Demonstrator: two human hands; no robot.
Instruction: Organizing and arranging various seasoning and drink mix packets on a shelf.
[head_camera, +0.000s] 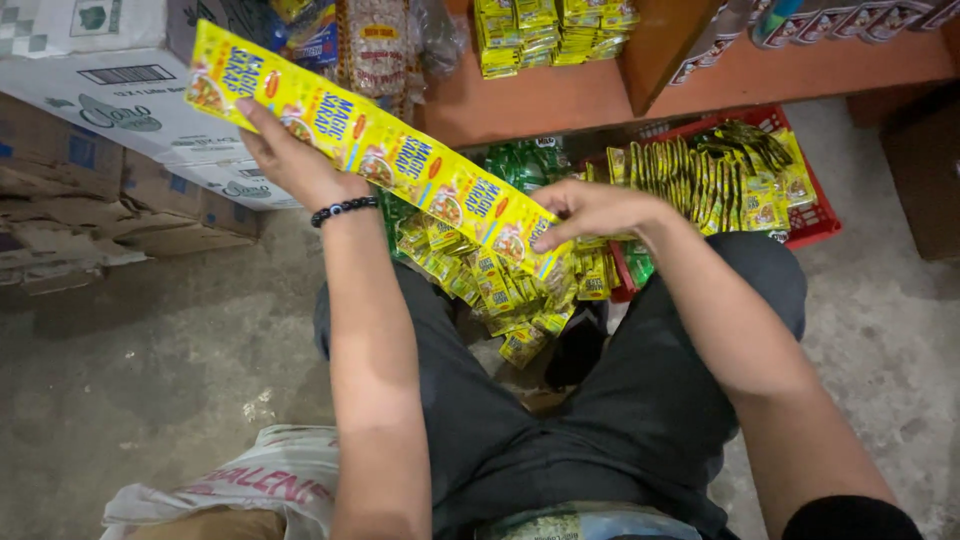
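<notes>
both hands' fingers pinch a stretched yellow sachet strip (370, 150), left hand (290, 155), right hand (590, 210).

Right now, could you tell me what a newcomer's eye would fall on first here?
The long yellow sachet strip stretched slantwise across the upper middle, held by the left hand at its upper end and the right hand at its lower end. Under it, a heap of yellow sachets spills over the lap, and a red basket of more sits at right.

Two bare forearms reaching forward over dark-trousered knees, left hand (290, 155) raised, palm away, fingers closed in a grip, black beaded bracelet at wrist, right hand (590, 210) lower, wrist bent inward, fingertips pinched shut.
</notes>
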